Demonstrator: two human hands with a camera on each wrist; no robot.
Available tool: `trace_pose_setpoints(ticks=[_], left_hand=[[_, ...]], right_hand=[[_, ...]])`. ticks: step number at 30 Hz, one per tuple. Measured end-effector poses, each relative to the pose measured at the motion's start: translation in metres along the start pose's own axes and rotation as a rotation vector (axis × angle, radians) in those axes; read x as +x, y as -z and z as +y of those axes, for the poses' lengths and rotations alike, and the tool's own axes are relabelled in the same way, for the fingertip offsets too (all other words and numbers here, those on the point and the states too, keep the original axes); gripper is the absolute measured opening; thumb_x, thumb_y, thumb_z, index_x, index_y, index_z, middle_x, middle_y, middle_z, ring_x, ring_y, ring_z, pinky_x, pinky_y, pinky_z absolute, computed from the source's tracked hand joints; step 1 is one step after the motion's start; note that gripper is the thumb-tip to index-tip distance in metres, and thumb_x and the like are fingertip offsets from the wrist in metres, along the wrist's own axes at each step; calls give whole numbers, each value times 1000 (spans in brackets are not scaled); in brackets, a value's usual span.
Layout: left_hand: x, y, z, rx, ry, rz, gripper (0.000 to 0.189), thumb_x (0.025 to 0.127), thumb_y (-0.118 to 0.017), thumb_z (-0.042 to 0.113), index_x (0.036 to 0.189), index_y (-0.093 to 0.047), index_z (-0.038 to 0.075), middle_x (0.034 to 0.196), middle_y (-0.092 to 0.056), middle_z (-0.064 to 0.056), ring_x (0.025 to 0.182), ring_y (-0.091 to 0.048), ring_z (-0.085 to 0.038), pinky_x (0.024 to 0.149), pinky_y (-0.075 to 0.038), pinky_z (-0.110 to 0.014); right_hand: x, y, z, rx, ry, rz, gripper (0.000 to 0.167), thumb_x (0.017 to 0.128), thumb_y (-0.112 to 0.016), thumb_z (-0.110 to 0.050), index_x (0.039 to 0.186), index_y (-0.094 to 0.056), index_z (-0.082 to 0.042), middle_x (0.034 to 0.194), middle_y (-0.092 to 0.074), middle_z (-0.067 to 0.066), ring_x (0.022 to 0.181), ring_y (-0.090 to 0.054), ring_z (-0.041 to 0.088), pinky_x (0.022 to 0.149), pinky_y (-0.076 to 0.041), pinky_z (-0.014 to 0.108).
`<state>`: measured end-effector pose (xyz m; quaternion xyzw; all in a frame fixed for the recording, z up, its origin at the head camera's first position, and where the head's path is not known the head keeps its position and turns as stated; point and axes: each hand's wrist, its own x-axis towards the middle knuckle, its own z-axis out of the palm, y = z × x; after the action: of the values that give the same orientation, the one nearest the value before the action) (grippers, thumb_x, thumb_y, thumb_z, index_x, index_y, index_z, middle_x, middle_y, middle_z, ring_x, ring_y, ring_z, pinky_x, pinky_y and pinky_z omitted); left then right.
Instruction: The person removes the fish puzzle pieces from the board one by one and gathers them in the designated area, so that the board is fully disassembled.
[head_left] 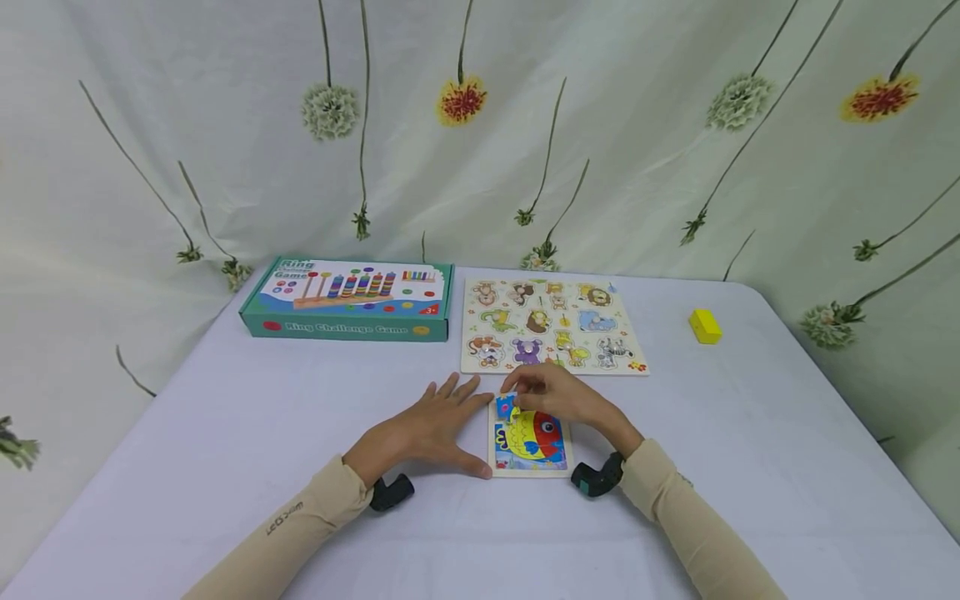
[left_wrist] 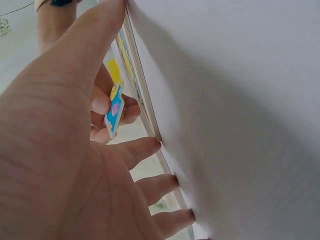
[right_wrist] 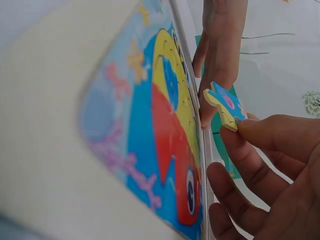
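Head view, from left to right: a green box (head_left: 345, 302) printed Ring Challenge Game sits at the back left of a table (head_left: 225, 467) covered in white cloth, probably set back so that it does not get in the hands' way. In front of it the left hand (head_left: 429, 430) lies palm down with fingers spread, grasping nothing. Its thumb tip meets the near left corner of a small wooden fish puzzle (head_left: 531, 473), and its index fingertip reaches the far left corner; this span along one side looks meant to stop the puzzle sliding. The puzzle lies flat near the front middle of the table, its red and yellow fish largely filled in. Over its far left corner is a blue puzzle piece (head_left: 505, 406) with a pink spot and some yellow, pinched between the thumb and fingers of the right hand (head_left: 561, 392). In the left wrist view the piece is tilted and apart from the puzzle; gripping it by one end probably leaves its outline easy to see (the right wrist view shows a notched yellow edge jutting from the fingers). Just behind lies a wider board of animal pictures (head_left: 506, 342), seemingly out of the way. Farther right, a yellow block (head_left: 705, 326) rests well apart from both hands
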<state>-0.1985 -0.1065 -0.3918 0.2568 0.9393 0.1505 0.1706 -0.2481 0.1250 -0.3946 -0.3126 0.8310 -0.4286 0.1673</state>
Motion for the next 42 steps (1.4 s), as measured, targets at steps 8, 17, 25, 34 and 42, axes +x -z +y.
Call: trace_pose_setpoints(ticks=[8,17,25,34,42], left_hand=[[0,1,1,4,6,-4,102,68,-75,64,150,-32,21,161,-13,-8,147,0,-36,116,-4,-59],[1,-1,0,1,8,5,102,67,-75,63,150,-34,20,160,-14,-8,147,-1,-36,116,-5,-58],[1,-2,-1,-2,15,1,102,67,-75,64,150,-34,21,161,-13,-8,147,-1,-35,117,-4,-57],[1,-3,-1,-7,8,7,103,67,-75,64,150,-33,21,161,-13,-7,147,0,-35,116,-3,-57],[2,-3,-1,1,16,7,103,67,-76,64,150,-33,22,161,-13,-7,147,0,-35,117,-3,-57]], right_hand=[[-7,10,-4,-20,-41,46,16,92,-61,-11,106,-68,-10,80,-58,2,75,-56,17,67,-48,25],[-23,24,0,24,-56,58,15,92,-59,-6,105,-65,-4,80,-66,7,75,-60,24,67,-47,24],[-35,32,12,39,-86,54,17,94,-57,-8,109,-61,-1,79,-68,12,74,-62,26,71,-49,33],[-52,38,22,19,-123,45,15,95,-55,-10,108,-58,-3,69,-65,11,59,-53,19,57,-45,25],[-65,42,26,13,-221,52,15,93,-54,-8,106,-57,0,68,-65,9,61,-49,17,57,-40,21]])
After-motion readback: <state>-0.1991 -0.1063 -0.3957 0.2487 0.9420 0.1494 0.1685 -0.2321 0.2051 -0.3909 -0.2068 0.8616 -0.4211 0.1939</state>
